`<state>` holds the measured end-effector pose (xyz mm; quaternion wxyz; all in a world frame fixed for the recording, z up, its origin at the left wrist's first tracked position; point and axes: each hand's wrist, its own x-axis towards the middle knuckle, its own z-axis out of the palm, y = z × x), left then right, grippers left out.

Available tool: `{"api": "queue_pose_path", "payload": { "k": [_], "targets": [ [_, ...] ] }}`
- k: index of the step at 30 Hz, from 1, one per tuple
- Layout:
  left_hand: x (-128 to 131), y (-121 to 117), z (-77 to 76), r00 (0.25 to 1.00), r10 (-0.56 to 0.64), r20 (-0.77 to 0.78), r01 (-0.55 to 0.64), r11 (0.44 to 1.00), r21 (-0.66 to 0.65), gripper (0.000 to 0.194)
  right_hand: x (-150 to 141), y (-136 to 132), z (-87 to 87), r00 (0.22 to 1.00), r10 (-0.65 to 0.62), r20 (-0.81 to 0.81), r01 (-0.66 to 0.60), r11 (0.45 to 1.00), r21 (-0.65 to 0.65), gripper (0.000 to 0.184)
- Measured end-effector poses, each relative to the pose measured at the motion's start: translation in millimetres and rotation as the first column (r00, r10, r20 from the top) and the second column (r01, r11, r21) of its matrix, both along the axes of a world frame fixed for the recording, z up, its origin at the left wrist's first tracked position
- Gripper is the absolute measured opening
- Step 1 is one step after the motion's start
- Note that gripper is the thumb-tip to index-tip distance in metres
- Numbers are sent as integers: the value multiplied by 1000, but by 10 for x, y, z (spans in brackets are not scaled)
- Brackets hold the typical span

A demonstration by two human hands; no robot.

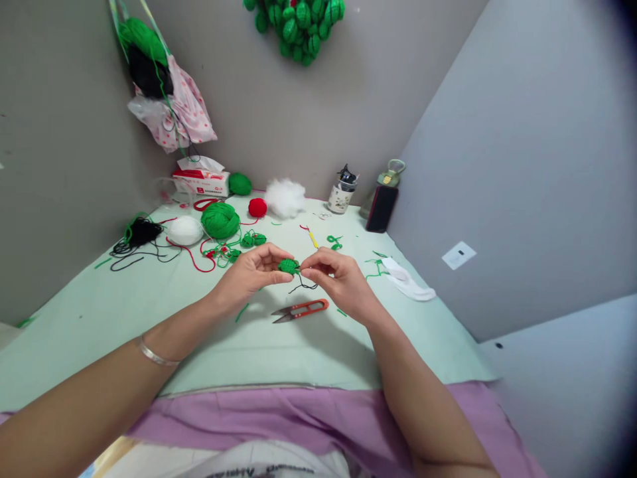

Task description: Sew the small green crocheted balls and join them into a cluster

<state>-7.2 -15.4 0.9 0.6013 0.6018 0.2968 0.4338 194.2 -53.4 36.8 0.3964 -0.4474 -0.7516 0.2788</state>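
My left hand [251,271] pinches a small green crocheted piece [288,267] above the pale green table cover [99,312]. My right hand [336,275] is closed in a pinch at the piece's right edge, where a thin black thread [304,285] hangs down in a loop. Both hands meet at the piece over the middle of the table. Orange-handled thread snips [301,309] lie on the cover just below my hands.
At the back left lie a green yarn ball [219,220], white yarn ball [185,230], black yarn tangle [142,234], red yarn ball [257,208], white stuffing [285,197] and a tissue box [201,181]. A jar [341,194], bottle and dark phone [381,208] stand back right. A white cloth [408,281] lies right.
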Motion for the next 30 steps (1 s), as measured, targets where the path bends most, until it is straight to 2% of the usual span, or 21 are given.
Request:
{"api": "queue_pose_path", "payload": {
  "k": [5, 13, 23, 30],
  "targets": [
    [46, -67, 9, 999, 49, -4, -49, 996, 71, 29, -44, 18, -40, 1000, -18, -11, 17, 998, -63, 9],
    [60, -88, 22, 995, 98, -1, -97, 987, 127, 29, 11, 61, -48, 999, 32, -18, -33, 999, -34, 9],
    [22, -74, 65, 999, 29, 46, -32, 998, 55, 30, 133, 65, 23, 990, 120, -74, -126, 987, -96, 14],
    [2, -62, 24, 996, -27, 87, 24, 999, 37, 29, 157, 84, 23, 975, 165, -150, -188, 970, -153, 15]
  ]
}}
